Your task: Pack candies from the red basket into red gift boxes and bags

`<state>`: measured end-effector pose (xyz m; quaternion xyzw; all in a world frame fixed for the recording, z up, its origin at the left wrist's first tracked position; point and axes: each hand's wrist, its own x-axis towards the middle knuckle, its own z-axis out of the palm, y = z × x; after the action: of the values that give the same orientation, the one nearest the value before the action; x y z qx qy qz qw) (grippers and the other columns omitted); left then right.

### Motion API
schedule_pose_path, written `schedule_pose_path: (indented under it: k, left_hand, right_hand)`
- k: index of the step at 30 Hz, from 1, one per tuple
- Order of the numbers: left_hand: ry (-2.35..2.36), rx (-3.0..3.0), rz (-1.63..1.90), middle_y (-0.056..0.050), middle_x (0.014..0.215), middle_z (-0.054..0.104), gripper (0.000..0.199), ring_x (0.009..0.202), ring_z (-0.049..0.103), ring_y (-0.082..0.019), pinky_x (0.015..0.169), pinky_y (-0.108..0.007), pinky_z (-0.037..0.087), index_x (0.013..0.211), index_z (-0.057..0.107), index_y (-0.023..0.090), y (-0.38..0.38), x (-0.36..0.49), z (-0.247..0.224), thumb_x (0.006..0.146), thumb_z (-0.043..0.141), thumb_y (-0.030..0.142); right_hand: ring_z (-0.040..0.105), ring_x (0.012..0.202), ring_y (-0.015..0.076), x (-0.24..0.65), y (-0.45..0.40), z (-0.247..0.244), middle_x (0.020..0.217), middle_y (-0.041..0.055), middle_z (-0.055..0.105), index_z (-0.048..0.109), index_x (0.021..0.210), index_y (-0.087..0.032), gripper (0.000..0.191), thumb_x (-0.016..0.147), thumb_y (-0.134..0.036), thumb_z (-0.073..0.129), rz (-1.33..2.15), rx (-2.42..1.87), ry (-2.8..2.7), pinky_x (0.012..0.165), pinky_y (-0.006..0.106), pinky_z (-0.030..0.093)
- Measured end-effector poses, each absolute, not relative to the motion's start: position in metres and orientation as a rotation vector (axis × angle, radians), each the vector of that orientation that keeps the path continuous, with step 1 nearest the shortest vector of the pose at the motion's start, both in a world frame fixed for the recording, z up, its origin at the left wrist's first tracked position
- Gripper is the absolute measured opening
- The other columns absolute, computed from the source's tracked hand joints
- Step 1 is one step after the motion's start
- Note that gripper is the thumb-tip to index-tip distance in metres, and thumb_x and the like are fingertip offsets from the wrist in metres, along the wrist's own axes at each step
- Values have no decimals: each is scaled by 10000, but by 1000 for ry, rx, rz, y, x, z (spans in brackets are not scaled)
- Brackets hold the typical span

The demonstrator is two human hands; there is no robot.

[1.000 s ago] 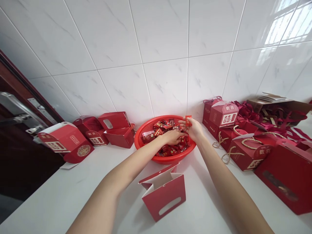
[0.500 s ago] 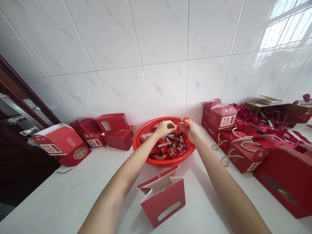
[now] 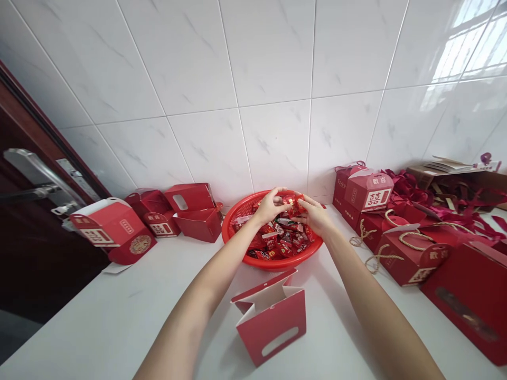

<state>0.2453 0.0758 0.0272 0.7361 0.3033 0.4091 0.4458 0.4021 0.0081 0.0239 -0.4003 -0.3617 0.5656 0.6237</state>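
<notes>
A round red plastic basket [image 3: 233, 240] stands against the tiled wall, filled with red-wrapped candies [image 3: 277, 245]. Over its far right part, my left hand [image 3: 272, 206] is curled around red candy packets. Close beside it, my right hand [image 3: 317, 216] has its fingers closed on a red candy packet [image 3: 300, 205]. The two hands nearly meet, and some fingertips are hidden behind the packets. In front of the basket, nearer to me, a red paper gift box [image 3: 273, 322] stands upright with its top spread apart and an oval window in its front.
Several red gift boxes [image 3: 119, 227] stand at the left, by a dark door with a metal handle [image 3: 41, 179]. More boxes [image 3: 412, 253], some with rope handles, crowd the right side. Behind them lie magenta ribbons [image 3: 404, 184] and a cardboard carton [image 3: 475, 182].
My left hand has moved right relative to the basket, closer to my right hand, and its fingers now reach around candy packets. The whole view has shifted slightly.
</notes>
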Motion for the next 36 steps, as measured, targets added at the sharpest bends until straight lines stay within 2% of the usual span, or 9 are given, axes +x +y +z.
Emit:
schedule_pose_path:
  k: [2, 4, 8, 12, 17, 20, 26, 30, 36]
  left_hand:
    - [802, 1794, 977, -14, 849, 706, 570, 799, 691, -151, 748, -254, 539, 1247, 528, 166, 73, 245, 28, 750, 805, 204]
    - [829, 1771, 940, -9, 844, 704, 573, 799, 689, -151, 748, -259, 539, 1252, 522, 164, 71, 245, 30, 750, 798, 188]
    - [780, 1713, 916, -8, 855, 703, 518, 823, 686, -154, 792, -285, 547, 1246, 530, 162, 68, 247, 34, 778, 749, 207]
    - [833, 1708, 879, -14, 805, 703, 159, 744, 680, -142, 775, -284, 555, 970, 633, 149, 71, 246, 37, 854, 536, 198]
    - [963, 2002, 569, -27, 737, 729, 203, 735, 687, -165, 770, -280, 547, 702, 688, 145, 75, 240, 31, 773, 497, 146]
    - [975, 2204, 226, -33, 850, 777, 195, 858, 716, -209, 836, -288, 536, 826, 767, 153, 71, 241, 24, 696, 623, 135]
    - [986, 2585, -169, -71, 1290, 693, 690, 1137, 656, -298, 953, -345, 496, 1313, 653, 262, 60, 250, 19, 639, 800, 245]
    - [1091, 2759, -260, -85, 1269, 687, 765, 1164, 632, -352, 984, -399, 469, 1349, 624, 329, 54, 255, 20, 614, 835, 317]
    - [1177, 2844, -322, -99, 1260, 688, 659, 1182, 618, -354, 1044, -433, 412, 1300, 663, 335, 51, 255, 20, 662, 816, 389]
  right_hand:
    - [622, 602, 136, 401, 9, 24, 691, -17, 686, 698, 810, -223, 56, 763, -196, 711, 1284, -930, -838, 561, 275, 600]
    - [634, 614, 147, 400, 9, 23, 681, 6, 689, 672, 699, -195, 78, 734, -166, 735, 1274, -933, -863, 549, 265, 592]
    - [641, 611, 154, 400, 9, 21, 673, 21, 704, 681, 681, -178, 96, 683, -121, 758, 1243, -939, -873, 497, 230, 545]
    - [627, 599, 143, 400, 11, 21, 651, -1, 686, 657, 674, -186, 109, 661, -151, 760, 1169, -926, -798, 503, 224, 528]
    - [599, 617, 139, 400, 12, 24, 631, -26, 651, 620, 658, -208, 86, 684, -178, 697, 1107, -898, -678, 504, 228, 527]
    - [595, 612, 145, 400, 11, 26, 630, -24, 641, 602, 656, -214, 96, 688, -175, 683, 1104, -894, -632, 500, 244, 530]
    - [591, 617, 144, 399, 10, 28, 631, -22, 630, 588, 657, -216, 109, 689, -163, 678, 1117, -893, -590, 490, 238, 524]
    - [591, 623, 139, 398, 7, 29, 637, -22, 632, 598, 657, -213, 90, 687, -161, 664, 1125, -897, -584, 490, 227, 517]
    - [594, 650, 145, 399, 6, 30, 659, -21, 634, 605, 644, -219, 72, 664, -188, 667, 1132, -893, -605, 504, 230, 528]
